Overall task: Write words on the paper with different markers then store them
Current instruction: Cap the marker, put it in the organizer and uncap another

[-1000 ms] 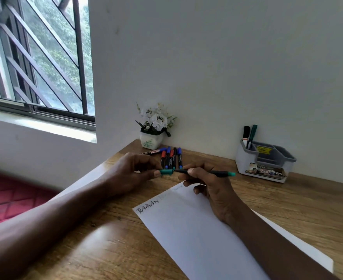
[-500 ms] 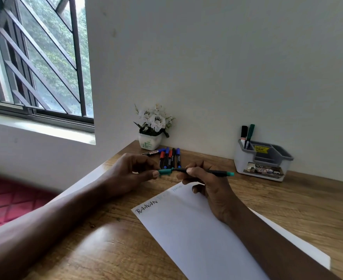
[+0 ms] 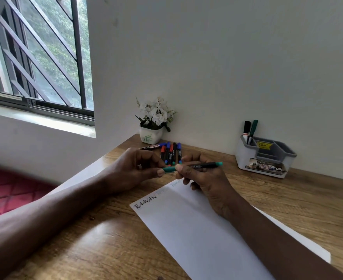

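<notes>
One green marker (image 3: 205,165) hangs over the single paper's (image 3: 186,219) far edge. The left hand (image 3: 134,170) pinches its cap (image 3: 169,169) and the right hand (image 3: 205,178) grips the barrel. Six markers (image 3: 171,151) lie at the desk's (image 3: 287,199) back edge, and two stored markers (image 3: 250,130) stand in the organiser (image 3: 265,158). The cap now meets the right fingers; earlier a gap showed.

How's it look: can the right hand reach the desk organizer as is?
Probably yes: only bare desk lies between right hand and organizer. Its fingers grip the green marker, though, and the left hand pinches the cap.
</notes>
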